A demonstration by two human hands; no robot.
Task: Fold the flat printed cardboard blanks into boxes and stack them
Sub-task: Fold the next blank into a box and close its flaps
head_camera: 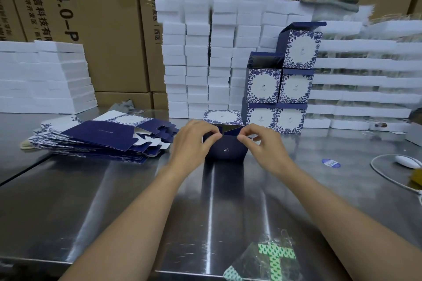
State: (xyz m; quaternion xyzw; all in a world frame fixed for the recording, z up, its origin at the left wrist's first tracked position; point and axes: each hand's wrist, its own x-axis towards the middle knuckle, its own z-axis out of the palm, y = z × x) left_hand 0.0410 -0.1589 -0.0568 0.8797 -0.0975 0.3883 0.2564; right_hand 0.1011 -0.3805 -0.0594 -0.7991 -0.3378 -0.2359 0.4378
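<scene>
Nearer than the half-folded box (225,143), the table (137,189) lies open down to a crumpled plastic bag (267,258) at its edge. Left of the box, a low pile of flat blanks (102,137) sits near. Just behind it to the right rises the stack of folded boxes (283,89). White foam blocks (196,52) wall off the back. Well to the box's right lies a white cable (386,174).

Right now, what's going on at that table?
A person is folding one navy box on the steel table, with the left hand and the right hand each pinching its top edge. A pile of flat blanks lies to their left. Five folded boxes are stacked behind it.
</scene>
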